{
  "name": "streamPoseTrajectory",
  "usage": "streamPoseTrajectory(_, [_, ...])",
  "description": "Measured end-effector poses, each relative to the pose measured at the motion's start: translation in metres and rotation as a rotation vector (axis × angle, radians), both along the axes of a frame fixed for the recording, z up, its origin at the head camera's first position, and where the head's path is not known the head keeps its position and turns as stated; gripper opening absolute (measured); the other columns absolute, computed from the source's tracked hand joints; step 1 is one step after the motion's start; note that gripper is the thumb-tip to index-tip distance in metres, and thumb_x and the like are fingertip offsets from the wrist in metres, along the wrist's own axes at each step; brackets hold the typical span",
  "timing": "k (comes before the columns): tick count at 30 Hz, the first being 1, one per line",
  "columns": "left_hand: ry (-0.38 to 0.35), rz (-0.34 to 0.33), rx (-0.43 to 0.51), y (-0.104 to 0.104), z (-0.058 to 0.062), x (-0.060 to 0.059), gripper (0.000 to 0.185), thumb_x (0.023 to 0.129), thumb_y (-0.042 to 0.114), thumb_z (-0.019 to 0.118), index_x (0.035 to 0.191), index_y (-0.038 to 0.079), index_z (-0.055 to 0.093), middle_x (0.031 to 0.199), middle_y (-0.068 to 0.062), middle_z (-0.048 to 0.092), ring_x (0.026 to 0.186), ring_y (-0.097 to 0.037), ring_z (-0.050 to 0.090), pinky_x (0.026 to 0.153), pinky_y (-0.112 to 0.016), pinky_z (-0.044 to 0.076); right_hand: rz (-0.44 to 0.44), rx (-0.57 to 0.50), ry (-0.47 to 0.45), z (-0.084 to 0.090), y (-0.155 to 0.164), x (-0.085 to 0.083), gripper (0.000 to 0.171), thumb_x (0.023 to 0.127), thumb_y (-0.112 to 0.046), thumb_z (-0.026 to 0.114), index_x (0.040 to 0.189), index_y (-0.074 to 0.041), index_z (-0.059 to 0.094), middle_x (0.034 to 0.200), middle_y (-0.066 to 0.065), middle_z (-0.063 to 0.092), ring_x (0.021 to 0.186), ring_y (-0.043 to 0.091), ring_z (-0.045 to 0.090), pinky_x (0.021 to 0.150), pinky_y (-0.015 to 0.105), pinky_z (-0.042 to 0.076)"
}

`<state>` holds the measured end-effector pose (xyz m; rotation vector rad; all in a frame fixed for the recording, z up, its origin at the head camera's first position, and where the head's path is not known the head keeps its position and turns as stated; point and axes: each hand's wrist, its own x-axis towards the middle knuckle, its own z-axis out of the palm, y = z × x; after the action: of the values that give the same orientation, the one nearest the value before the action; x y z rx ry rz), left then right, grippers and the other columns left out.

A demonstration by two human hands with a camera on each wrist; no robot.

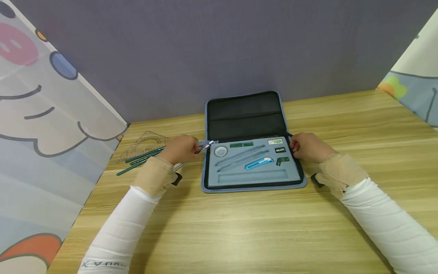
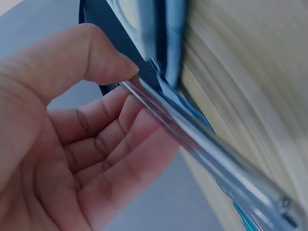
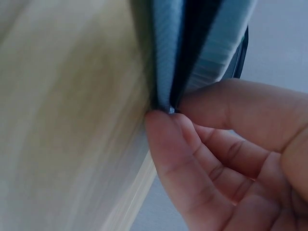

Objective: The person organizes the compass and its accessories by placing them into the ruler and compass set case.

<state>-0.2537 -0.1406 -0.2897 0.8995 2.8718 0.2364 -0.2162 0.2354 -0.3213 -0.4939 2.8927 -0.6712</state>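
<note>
Here both hands pinch: left (image 1: pixel 181 149) a compass (image 1: pixel 204 147), right (image 1: pixel 308 147) the case (image 1: pixel 253 182) edge (pencils (image 1: pixel 142 158) left).

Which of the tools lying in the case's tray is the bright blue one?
The utility knife, lying slanted mid-tray in the open case. The dial-like round piece is silvery and the small parts dark green or black.

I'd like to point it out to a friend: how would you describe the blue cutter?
An open zip case lies mid-table, its grey foam tray nearest the person. The blue cutter lies slanted at the tray's centre, the only bright blue piece among grey and dark green ones.
</note>
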Motion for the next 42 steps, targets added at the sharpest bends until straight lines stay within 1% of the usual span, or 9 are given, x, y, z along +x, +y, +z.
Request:
streamPoseTrajectory(3, [-0.020, -0.016, -0.004, 0.011, -0.001, 0.001, 0.011, 0.074, 0.007, 0.066, 0.069, 0.008, 0.056, 0.056, 0.004, 0.037, 0.055, -0.011, 0.035, 0.056, -0.026, 0.034, 0.004, -0.004, 0.008, 0.000, 0.000, 0.000, 0.013, 0.073, 0.005, 0.064, 0.084, 0.006, 0.056, 0.071, 0.008, 0.057, 0.066, 0.021, 0.053, 0.063, 0.037, 0.045])
streamPoseTrajectory(7, [-0.045, -0.035, -0.019, 0.028, -0.003, 0.003, 0.010, 0.076, 0.009, 0.069, 0.076, 0.008, 0.059, 0.060, 0.003, 0.045, 0.058, -0.013, 0.042, 0.061, -0.028, 0.039, 0.002, -0.006, 0.004, 0.001, -0.001, 0.001, 0.013, 0.073, 0.005, 0.064, 0.084, 0.006, 0.056, 0.071, 0.008, 0.057, 0.066, 0.021, 0.052, 0.063, 0.037, 0.045])
streamPoseTrajectory(11, [-0.043, -0.084, -0.028, 0.046, -0.004, 0.005, 0.011, 0.077, 0.011, 0.071, 0.080, 0.007, 0.062, 0.065, 0.002, 0.051, 0.062, -0.013, 0.046, 0.062, -0.027, 0.042, -0.001, -0.005, -0.001, 0.001, 0.000, 0.001, 0.013, 0.073, 0.005, 0.064, 0.084, 0.006, 0.056, 0.072, 0.009, 0.057, 0.067, 0.022, 0.053, 0.063, 0.038, 0.045])
streamPoseTrajectory(15, [-0.069, -0.120, -0.016, 0.063, -0.001, 0.010, 0.011, 0.075, 0.009, 0.070, 0.074, 0.008, 0.059, 0.061, 0.004, 0.045, 0.059, -0.011, 0.041, 0.058, -0.024, 0.037, -0.005, 0.002, -0.007, 0.002, 0.000, 0.001, 0.014, 0.074, 0.005, 0.063, 0.085, 0.006, 0.056, 0.073, 0.010, 0.058, 0.068, 0.023, 0.053, 0.064, 0.038, 0.045])
streamPoseTrajectory(18, [-0.108, -0.124, -0.013, 0.074, 0.002, 0.014, 0.022, 0.075, 0.006, 0.069, 0.065, 0.012, 0.051, 0.056, 0.005, 0.034, 0.054, -0.011, 0.032, 0.054, -0.023, 0.030, -0.008, 0.006, -0.014, 0.002, 0.000, 0.001, 0.014, 0.074, 0.005, 0.064, 0.086, 0.006, 0.056, 0.073, 0.010, 0.058, 0.068, 0.023, 0.053, 0.064, 0.038, 0.045])
streamPoseTrajectory(21, [-0.115, -0.129, -0.023, 0.083, 0.001, 0.016, 0.033, 0.074, 0.004, 0.068, 0.059, 0.014, 0.041, 0.054, 0.005, 0.025, 0.052, -0.010, 0.023, 0.052, -0.024, 0.024, -0.008, 0.004, -0.019, 0.002, 0.000, 0.001, 0.014, 0.075, 0.005, 0.064, 0.087, 0.007, 0.057, 0.074, 0.010, 0.058, 0.068, 0.023, 0.053, 0.065, 0.038, 0.046])
streamPoseTrajectory(27, [-0.095, -0.159, -0.023, 0.099, -0.004, 0.016, 0.037, 0.075, 0.003, 0.065, 0.055, 0.016, 0.036, 0.054, 0.005, 0.022, 0.051, -0.009, 0.020, 0.050, -0.022, 0.022, -0.004, 0.004, -0.016, 0.002, 0.000, 0.001, 0.014, 0.075, 0.004, 0.064, 0.087, 0.007, 0.057, 0.074, 0.011, 0.058, 0.069, 0.023, 0.053, 0.065, 0.038, 0.046])
streamPoseTrajectory(35, [-0.137, -0.177, -0.023, 0.120, -0.007, 0.015, 0.045, 0.078, 0.005, 0.067, 0.055, 0.015, 0.030, 0.054, 0.004, 0.018, 0.049, -0.009, 0.017, 0.049, -0.022, 0.020, 0.000, -0.002, -0.009, 0.000, 0.003, 0.002, 0.014, 0.074, 0.005, 0.063, 0.086, 0.007, 0.056, 0.073, 0.010, 0.058, 0.068, 0.022, 0.053, 0.064, 0.037, 0.045])
streamPoseTrajectory(42, [-0.154, -0.177, -0.017, 0.126, -0.013, 0.011, 0.049, 0.080, 0.007, 0.069, 0.057, 0.015, 0.027, 0.054, 0.004, 0.016, 0.047, -0.009, 0.015, 0.050, -0.022, 0.019, -0.003, -0.004, -0.019, 0.002, 0.001, 0.001, 0.014, 0.075, 0.004, 0.063, 0.087, 0.007, 0.057, 0.074, 0.010, 0.058, 0.069, 0.022, 0.053, 0.065, 0.037, 0.045])
